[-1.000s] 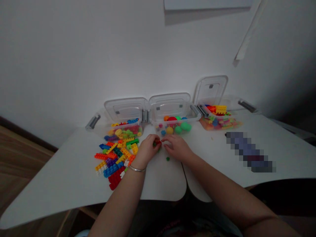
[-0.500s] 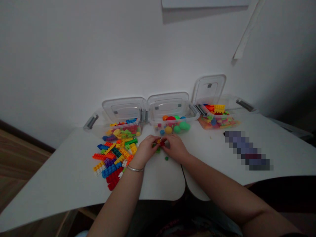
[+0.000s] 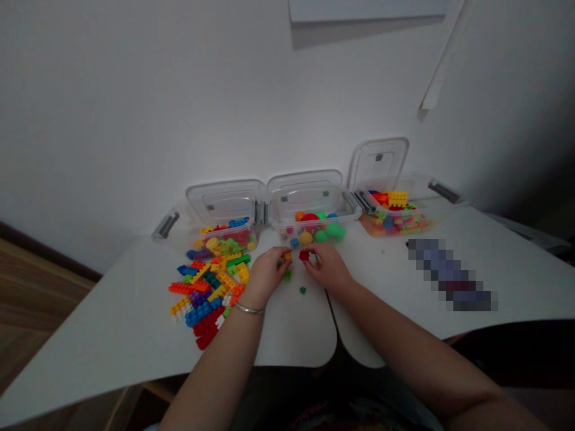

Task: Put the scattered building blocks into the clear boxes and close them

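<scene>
My left hand [image 3: 268, 272] pinches a small orange-yellow toy brick [image 3: 287, 255] between thumb and fingertips. Across a narrow gap, my right hand [image 3: 329, 266] grips a small red toy brick [image 3: 304, 255]; a bit of yellow shows behind its fingers, too small to make out. Just below the left fingertips lies a light green piece [image 3: 287, 275] on the white table [image 3: 291, 335]. A little dark green piece [image 3: 302, 290] rests nearer to me, between the two hands. Left of my left wrist spreads a loose pile of coloured toy bricks [image 3: 204, 293].
Three clear plastic boxes with raised lids stand along the wall: a left box [image 3: 220, 239] of toy pieces, a middle box [image 3: 314, 227] of coloured balls, a right box [image 3: 398, 221] of bricks. A blurred-out object [image 3: 449, 275] lies at right. A seam splits the table.
My hands have drawn apart. The red brick has moved right with my right hand, away from the orange-yellow brick in my left, so a gap now shows between them.
</scene>
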Demonstrator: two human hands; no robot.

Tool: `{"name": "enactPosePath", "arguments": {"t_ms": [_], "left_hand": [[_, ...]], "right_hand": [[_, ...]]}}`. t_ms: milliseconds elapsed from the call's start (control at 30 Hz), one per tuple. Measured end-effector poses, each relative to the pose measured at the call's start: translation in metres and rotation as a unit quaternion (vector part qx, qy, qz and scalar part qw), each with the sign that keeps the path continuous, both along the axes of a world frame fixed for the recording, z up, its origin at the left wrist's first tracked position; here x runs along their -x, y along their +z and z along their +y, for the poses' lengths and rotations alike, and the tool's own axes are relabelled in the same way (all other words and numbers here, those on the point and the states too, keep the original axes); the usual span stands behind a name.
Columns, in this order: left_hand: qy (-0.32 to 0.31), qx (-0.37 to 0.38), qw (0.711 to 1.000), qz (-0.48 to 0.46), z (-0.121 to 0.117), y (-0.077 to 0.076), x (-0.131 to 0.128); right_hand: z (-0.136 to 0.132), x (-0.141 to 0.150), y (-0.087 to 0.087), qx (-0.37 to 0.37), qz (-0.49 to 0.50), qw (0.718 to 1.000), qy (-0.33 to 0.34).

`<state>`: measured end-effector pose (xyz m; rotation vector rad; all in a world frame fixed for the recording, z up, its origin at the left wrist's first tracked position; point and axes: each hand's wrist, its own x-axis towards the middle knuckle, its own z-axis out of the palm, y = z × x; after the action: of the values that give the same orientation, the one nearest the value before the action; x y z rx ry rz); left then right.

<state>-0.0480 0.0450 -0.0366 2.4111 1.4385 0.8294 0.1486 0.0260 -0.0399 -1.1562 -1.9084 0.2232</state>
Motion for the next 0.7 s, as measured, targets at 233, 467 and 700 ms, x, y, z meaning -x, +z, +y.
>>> {"name": "enactPosePath", "arguments": {"t_ms": [233,467,700], "left_hand": [[0.006,0.005,1.0,0.012,0.002,0.0,0.0],[0.011,0.017,1.0,0.01,-0.002,0.005,-0.002],[0.044,0.048,0.998,0.011,-0.006,0.008,-0.004]], "right_hand": [[-0.001,-0.056,0.042,-0.169,0.094,0.97,-0.145],[0.021,-0.129,0.085,-0.218,0.154,0.909,-0.321],[0.054,-0.195,0.077,-0.146,0.149,0.89,-0.405]]}}
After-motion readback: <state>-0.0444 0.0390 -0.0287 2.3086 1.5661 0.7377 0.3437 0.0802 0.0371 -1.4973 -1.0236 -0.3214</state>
